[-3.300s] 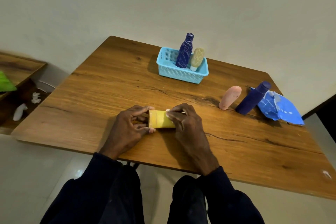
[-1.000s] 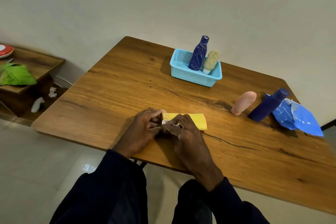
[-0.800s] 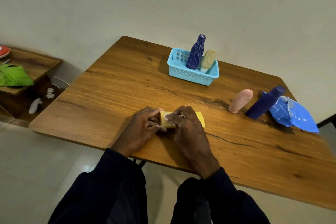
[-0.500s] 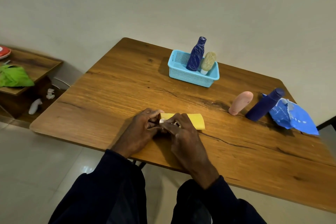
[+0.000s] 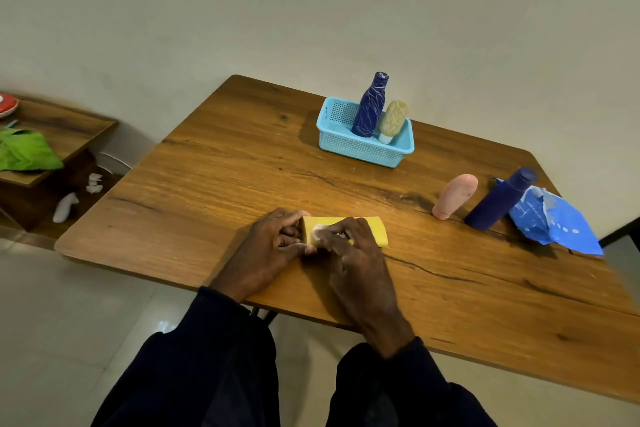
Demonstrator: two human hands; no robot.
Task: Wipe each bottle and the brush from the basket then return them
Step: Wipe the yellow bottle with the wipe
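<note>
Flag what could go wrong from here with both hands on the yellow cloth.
The pink tube and dark blue bottle stand near the table edge; a jolt could topple them. The small white item in the yellow cloth, gripped by left hand and right hand, could slip out.

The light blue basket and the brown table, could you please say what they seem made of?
Light blue perforated basket: likely moulded plastic, matte, regular grid of holes. Brown table: wood or wood-look laminate, smooth, with grain, knots, dark cracks.
</note>
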